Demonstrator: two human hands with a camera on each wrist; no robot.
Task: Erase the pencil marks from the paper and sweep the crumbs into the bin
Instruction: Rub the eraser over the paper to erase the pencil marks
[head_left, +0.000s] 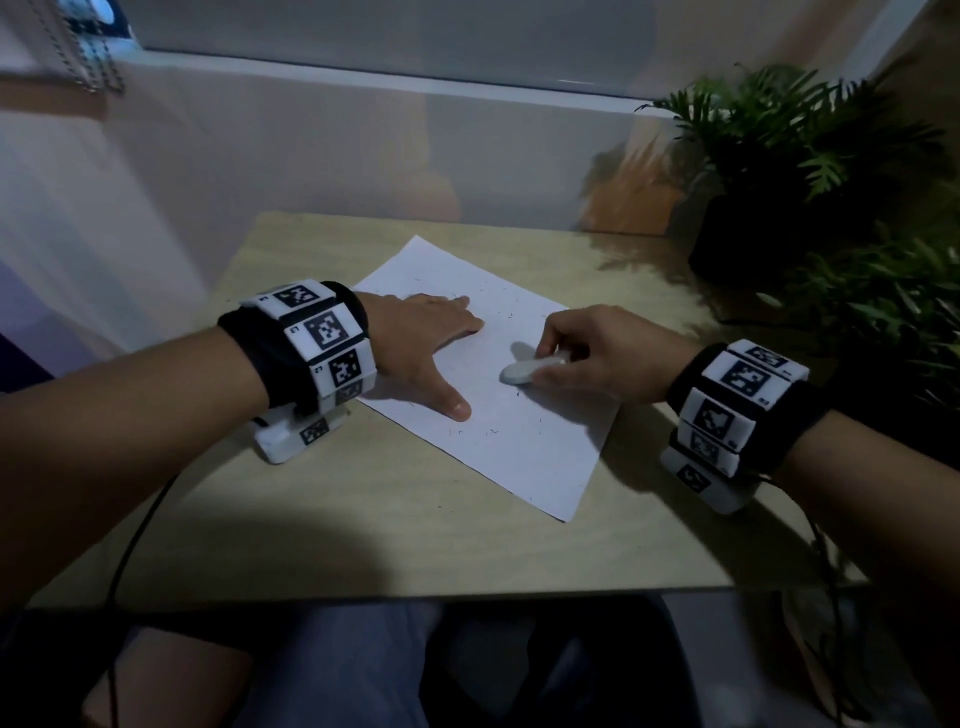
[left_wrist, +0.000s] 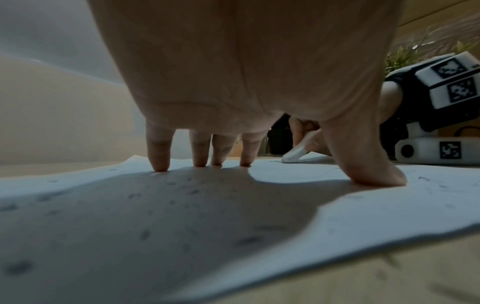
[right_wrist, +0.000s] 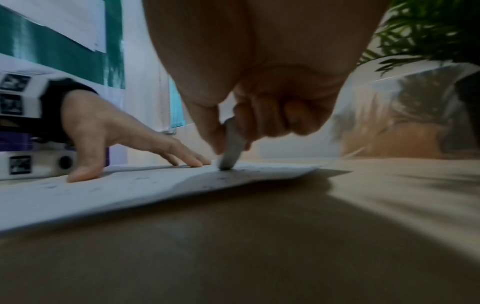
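Note:
A white sheet of paper (head_left: 524, 441) lies slanted on the light wooden table (head_left: 415, 540), dotted with small dark crumbs and faint pencil marks. My left hand (head_left: 431, 343) presses flat on the sheet's left part, fingers straight and thumb spread. In the left wrist view its fingertips (left_wrist: 159, 164) touch the paper (left_wrist: 182, 226). My right hand (head_left: 597, 353) pinches a white eraser (head_left: 524, 370) between thumb and fingers, its tip down on the sheet's middle. The right wrist view shows the eraser (right_wrist: 231, 152) standing on the paper (right_wrist: 103, 193). No bin is in view.
A potted green plant (head_left: 795, 171) in a dark pot stands at the table's far right, with more leaves (head_left: 883, 312) along the right edge. A pale wall runs behind the table. My knees show below the front edge.

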